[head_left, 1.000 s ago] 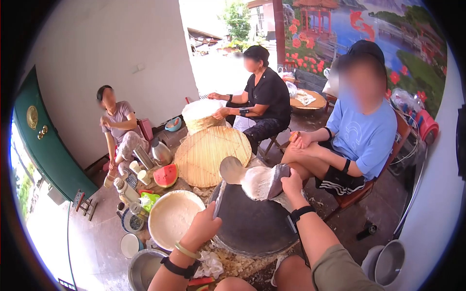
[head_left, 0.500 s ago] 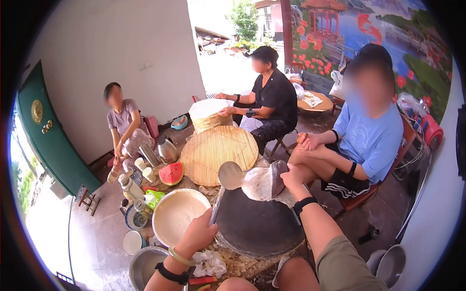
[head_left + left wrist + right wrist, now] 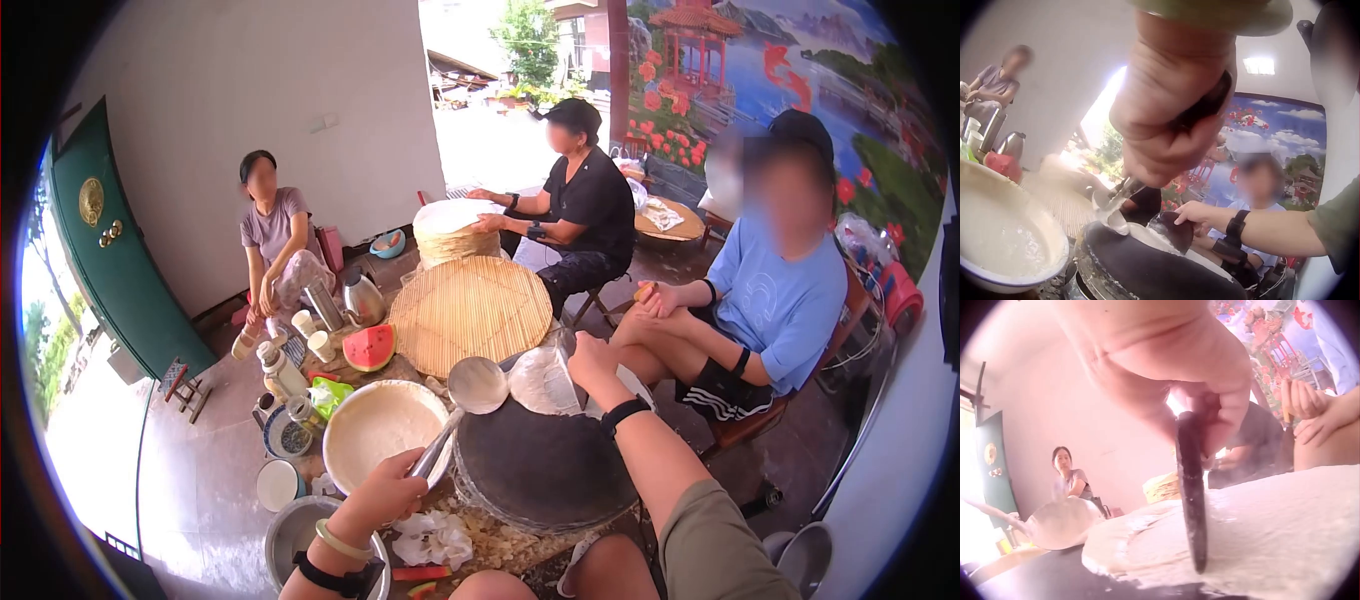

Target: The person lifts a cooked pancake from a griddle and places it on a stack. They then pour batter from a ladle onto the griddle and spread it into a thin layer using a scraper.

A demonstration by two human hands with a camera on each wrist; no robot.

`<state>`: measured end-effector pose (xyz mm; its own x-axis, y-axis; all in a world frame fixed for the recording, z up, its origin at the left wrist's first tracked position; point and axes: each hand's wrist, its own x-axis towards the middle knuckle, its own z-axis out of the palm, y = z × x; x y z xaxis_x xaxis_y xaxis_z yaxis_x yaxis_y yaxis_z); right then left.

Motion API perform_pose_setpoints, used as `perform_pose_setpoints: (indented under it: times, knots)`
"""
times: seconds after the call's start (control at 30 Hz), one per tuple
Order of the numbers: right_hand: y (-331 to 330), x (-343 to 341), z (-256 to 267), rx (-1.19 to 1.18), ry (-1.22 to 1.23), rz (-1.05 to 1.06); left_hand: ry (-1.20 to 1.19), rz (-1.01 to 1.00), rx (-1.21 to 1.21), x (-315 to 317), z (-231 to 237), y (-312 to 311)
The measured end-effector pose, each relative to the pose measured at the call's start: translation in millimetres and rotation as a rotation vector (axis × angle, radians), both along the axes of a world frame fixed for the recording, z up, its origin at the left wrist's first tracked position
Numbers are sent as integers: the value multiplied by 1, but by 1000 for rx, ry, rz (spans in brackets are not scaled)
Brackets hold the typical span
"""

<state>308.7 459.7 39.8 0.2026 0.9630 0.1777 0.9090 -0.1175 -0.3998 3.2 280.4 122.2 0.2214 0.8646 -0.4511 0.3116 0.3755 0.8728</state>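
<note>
Batter (image 3: 543, 385) on the griddle (image 3: 545, 465), a tool in each hand

Pale and wet, the batter lies along the far side of the round, dark griddle, whose nearer surface shows bare. The right hand (image 3: 597, 368) is closed on a dark scraper (image 3: 1190, 494), thumb and fingers holding its upper edge; the right wrist view shows this blade standing nearly upright, its lower edge at the batter. The left hand (image 3: 385, 490) is wrapped round the handle of a metal ladle (image 3: 478, 386). The ladle's round bowl is just beside the batter, near the griddle's far left edge; whether the two touch, I cannot tell.

Left of the griddle sits a wide white bowl (image 3: 1057, 244) with pale liquid inside, and nearer the person is a metal basin (image 3: 283, 535). Beyond the griddle lies a round straw mat (image 3: 470, 310), with a watermelon wedge (image 3: 370, 348) and a metal kettle (image 3: 363, 298) to its left. Past the mat, a person in black (image 3: 590, 205) has both hands at a stack of thin round sheets (image 3: 455, 248). A person in blue (image 3: 785, 290) sits at the right, hands together over the knee; another in mauve (image 3: 275, 225) sits at the far left, near a green door (image 3: 125, 270).
</note>
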Motion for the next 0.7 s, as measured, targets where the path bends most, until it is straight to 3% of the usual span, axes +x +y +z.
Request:
perform_pose_setpoints:
  times: [0.2,0.33,0.47,0.63,0.7]
  knots:
    - [-28,-30,18,-98,-55,298,-246,-39,-163,-35,10,-18]
    - [-16,-20,22,-8,-261,189,-391,46,-276,-59,22,-43]
    - [7,-29,-6,61,-278,166,-498,87,-264,-80,28,-65]
    - [-24,-39,-3,65,-355,418,-807,254,-192,-109,23,-90]
    - [-39,-39,11,62,-336,462,-816,306,-114,-118,15,-95]
